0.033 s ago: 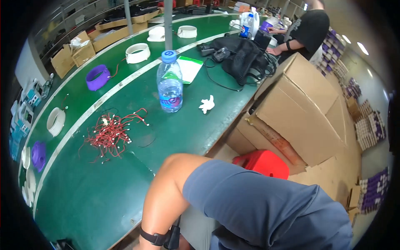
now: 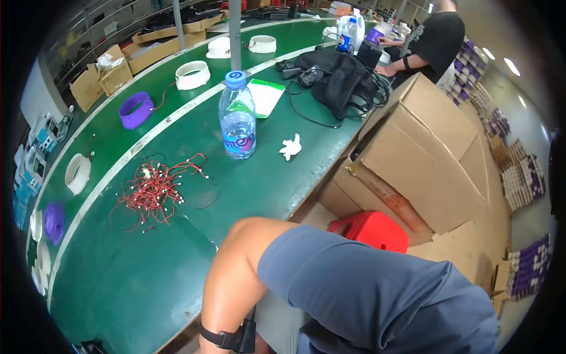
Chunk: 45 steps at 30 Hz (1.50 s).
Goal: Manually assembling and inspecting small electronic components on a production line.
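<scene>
A person's bent arm (image 2: 233, 277), in a grey-blue sleeve (image 2: 365, 277) with a black strap (image 2: 217, 337) lower down, fills the foreground beside a green bench (image 2: 118, 289). Both hands are outside the view, so I cannot tell whether the fingers are released or clenched. On the bench, a tangled pile of red wires (image 2: 154, 193) lies left of 1 upright, blue-capped bottle (image 2: 237, 127).

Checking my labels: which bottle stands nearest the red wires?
The clear, blue-capped foreground bottle, right of the red wires; the other bottles stand beyond the black bag.
</scene>
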{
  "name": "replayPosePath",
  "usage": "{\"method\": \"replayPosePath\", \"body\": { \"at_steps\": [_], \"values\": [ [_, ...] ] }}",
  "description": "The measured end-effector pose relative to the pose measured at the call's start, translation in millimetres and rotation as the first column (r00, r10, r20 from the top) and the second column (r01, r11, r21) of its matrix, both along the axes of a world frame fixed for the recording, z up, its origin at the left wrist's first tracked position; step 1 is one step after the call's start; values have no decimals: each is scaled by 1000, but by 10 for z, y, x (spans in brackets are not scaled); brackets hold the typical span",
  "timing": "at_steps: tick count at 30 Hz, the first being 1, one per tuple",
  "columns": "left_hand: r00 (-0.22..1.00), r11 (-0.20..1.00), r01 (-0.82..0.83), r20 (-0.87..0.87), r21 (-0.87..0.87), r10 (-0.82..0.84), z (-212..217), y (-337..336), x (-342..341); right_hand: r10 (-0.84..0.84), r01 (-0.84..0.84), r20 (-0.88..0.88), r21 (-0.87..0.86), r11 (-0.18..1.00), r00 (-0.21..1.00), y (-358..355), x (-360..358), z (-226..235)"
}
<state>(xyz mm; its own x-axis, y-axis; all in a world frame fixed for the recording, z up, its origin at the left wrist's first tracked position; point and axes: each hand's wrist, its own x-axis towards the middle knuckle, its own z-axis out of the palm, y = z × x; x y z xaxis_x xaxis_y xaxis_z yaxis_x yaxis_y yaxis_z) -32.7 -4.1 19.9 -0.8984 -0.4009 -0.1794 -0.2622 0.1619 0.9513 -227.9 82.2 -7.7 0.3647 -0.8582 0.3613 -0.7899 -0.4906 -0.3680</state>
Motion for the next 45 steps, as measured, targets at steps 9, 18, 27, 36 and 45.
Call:
{"method": "replayPosePath", "body": {
  "at_steps": [9,18,27,36,45],
  "values": [
    [995,992,-92,-27,86,94,-17,68,-30,-45,41,129,33,999,991,83,-18,75],
    [977,930,154,-87,-334,-193,-288,-217,74,-13,10,118,19,1000,993,91,-56,197],
    [1000,988,8,-20,-154,-11,-20,-18,-85,-104,103,2,118,988,995,117,-106,239],
    [985,975,-172,-5,140,175,-20,-4,-43,30,-21,214,-47,999,976,123,-75,290],
    [947,925,-282,-78,254,311,-211,-114,101,-106,85,474,64,994,874,180,25,168]
  ]
}}
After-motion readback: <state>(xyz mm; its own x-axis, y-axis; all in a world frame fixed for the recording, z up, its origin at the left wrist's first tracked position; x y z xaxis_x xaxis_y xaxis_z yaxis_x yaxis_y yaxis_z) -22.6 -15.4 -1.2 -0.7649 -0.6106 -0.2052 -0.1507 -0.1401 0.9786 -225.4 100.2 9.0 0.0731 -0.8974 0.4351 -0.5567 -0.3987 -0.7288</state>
